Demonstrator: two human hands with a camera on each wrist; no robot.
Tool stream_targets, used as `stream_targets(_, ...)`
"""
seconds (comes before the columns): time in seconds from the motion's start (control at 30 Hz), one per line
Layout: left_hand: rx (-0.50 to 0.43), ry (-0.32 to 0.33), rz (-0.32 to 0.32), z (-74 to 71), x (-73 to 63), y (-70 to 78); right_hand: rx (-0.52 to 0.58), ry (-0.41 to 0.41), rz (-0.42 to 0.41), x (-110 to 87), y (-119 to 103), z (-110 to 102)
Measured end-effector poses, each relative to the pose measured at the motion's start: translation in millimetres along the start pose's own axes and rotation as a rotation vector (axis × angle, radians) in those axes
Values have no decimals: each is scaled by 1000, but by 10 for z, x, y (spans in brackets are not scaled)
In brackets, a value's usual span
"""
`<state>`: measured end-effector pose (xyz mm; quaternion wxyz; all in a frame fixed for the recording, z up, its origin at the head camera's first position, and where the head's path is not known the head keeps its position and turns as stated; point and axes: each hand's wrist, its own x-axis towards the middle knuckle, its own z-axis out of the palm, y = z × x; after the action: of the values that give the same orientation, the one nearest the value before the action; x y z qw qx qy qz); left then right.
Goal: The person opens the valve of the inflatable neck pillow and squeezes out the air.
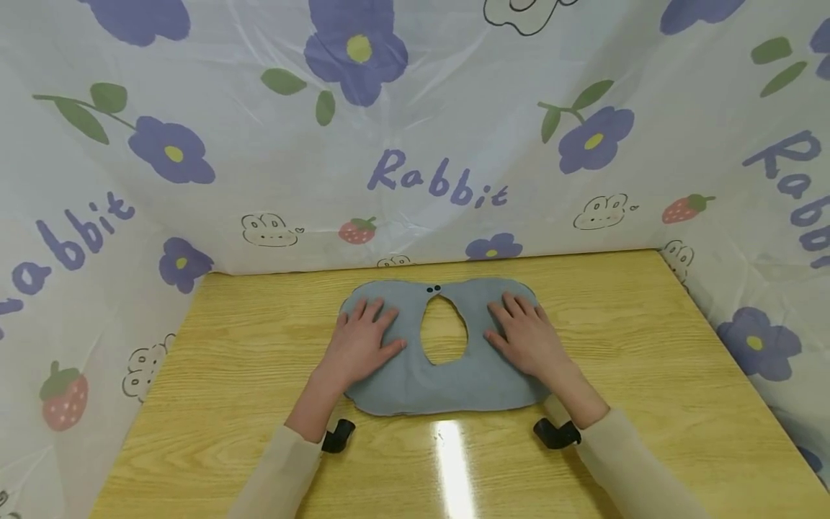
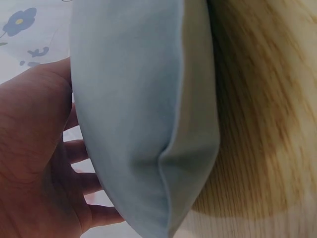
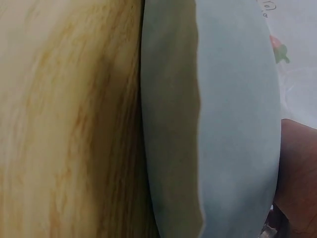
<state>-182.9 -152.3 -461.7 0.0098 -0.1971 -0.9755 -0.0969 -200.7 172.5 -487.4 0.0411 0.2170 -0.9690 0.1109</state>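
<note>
A grey-blue padded pillow [image 1: 447, 389] lies flat on the wooden table, with an oval hole through its middle and two small black dots, perhaps snaps, above the hole. On its left half rests my left hand [image 1: 363, 342], fingers spread. My right hand [image 1: 527, 335] lies on the right half, its fingers also extended. In the left wrist view the pillow [image 2: 129, 99] shows its thick seamed edge, and the left hand [image 2: 34, 148] is against its top. From the right wrist the pillow [image 3: 237, 109] covers most of the right hand [image 3: 299, 173].
The light wood table [image 1: 246, 360] extends around the pillow. White cloth [image 1: 441, 130] printed with flowers, strawberries and "Rabbit" hangs behind it and on both sides. Black wrist-camera mounts [image 1: 339, 436] sit below each wrist, and light glares off the table's front.
</note>
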Motion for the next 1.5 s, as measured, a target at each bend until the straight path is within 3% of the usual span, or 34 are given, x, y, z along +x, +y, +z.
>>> stream_targets(0.33, 0, -14, -16, 4, -8, -8, 2, -4, -5, 10, -8, -46)
stream_targets(0.57, -28, 12, -13, -88, -115, 40, 28, 30, -17, -48, -56, -123)
stream_targets(0.83, 10, 51, -1, -166, -237, 147, 51, 27, -28, -191, -128, -182)
stream_targets(1.5, 3, 34, -14, 49, -352, 178, 8, 48, -45, -350, -70, -30)
